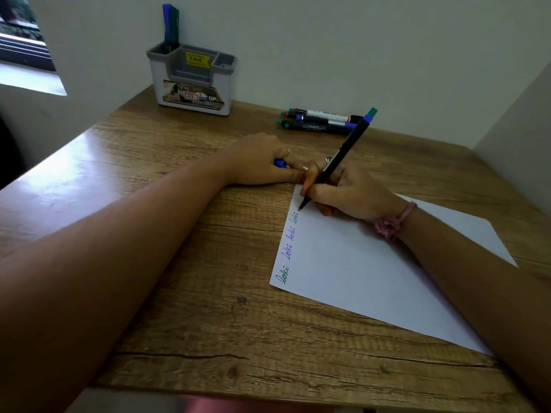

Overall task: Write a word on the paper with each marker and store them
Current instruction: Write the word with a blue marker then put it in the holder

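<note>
Right hand [351, 195]: grip closed round a black marker [337, 162], fingers pinching low on the barrel. Marker long axis runs from tip at lower left, at the paper [372, 263] near its far left corner, up and to the right; the blue-and-green back end points toward the wall. Tip sits just beyond the last of three written words [290, 245] lined along the paper's left edge.

Left hand [262, 162]: lies on the desk [179, 263] at the paper's far corner, fingers curled round a blue cap [280, 163].

Three capped markers [319, 120] lie side by side on the desk by the wall, long axes left-right. Two more markers [170, 25] stand upright in the left compartment of the grey holder [192, 81]
</note>
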`<action>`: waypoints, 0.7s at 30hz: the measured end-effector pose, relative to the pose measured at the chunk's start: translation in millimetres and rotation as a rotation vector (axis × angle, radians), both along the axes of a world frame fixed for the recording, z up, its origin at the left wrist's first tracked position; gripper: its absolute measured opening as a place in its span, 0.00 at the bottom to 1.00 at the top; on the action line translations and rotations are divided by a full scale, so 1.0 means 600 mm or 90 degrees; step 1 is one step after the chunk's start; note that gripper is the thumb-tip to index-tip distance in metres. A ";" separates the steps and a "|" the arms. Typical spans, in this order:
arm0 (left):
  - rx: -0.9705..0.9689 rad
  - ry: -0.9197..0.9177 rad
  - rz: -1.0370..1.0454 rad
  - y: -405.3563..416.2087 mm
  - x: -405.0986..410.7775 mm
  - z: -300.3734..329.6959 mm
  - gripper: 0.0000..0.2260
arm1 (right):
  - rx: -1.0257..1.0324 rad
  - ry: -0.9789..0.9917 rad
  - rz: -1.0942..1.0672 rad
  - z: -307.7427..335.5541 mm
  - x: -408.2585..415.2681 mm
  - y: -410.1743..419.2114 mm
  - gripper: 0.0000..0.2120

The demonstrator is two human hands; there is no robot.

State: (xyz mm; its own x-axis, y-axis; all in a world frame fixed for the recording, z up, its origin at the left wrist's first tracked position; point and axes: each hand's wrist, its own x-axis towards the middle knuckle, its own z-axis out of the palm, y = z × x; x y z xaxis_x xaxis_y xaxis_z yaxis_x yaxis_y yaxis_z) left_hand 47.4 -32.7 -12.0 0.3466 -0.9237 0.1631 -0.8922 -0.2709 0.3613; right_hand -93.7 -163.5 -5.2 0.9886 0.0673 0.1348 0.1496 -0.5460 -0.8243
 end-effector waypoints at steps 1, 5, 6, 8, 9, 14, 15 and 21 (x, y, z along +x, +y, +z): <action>0.001 0.002 0.001 0.000 0.000 0.000 0.16 | 0.007 -0.002 0.000 -0.001 0.000 0.000 0.08; 0.000 0.013 0.014 0.001 0.000 0.001 0.15 | -0.001 -0.002 -0.021 -0.003 0.004 0.001 0.07; -0.006 0.014 0.015 0.000 0.000 0.001 0.15 | 0.000 -0.002 -0.023 -0.003 0.004 0.001 0.08; -0.014 0.016 0.017 -0.001 0.000 0.000 0.15 | 0.014 -0.006 -0.017 -0.004 0.004 0.000 0.08; -0.012 0.014 0.018 -0.001 0.000 0.000 0.16 | 0.022 -0.006 -0.012 -0.005 0.005 -0.001 0.07; -0.003 0.007 0.014 -0.001 0.001 0.000 0.17 | 0.050 -0.001 -0.024 -0.008 0.006 -0.002 0.04; -0.001 0.007 0.015 -0.002 0.001 0.000 0.17 | 0.051 -0.002 -0.024 -0.008 0.006 -0.002 0.04; -0.001 0.011 0.022 -0.002 -0.003 0.003 0.17 | 0.031 -0.018 -0.026 -0.006 0.005 -0.002 0.10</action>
State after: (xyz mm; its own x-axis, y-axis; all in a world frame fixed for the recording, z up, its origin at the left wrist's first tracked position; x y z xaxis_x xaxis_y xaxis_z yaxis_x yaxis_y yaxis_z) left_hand 45.7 -33.8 -10.4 0.3805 -0.9113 0.1574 -0.8760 -0.3006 0.3771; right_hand -90.7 -165.0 -8.8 0.9862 0.0203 0.1643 0.1514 -0.5119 -0.8456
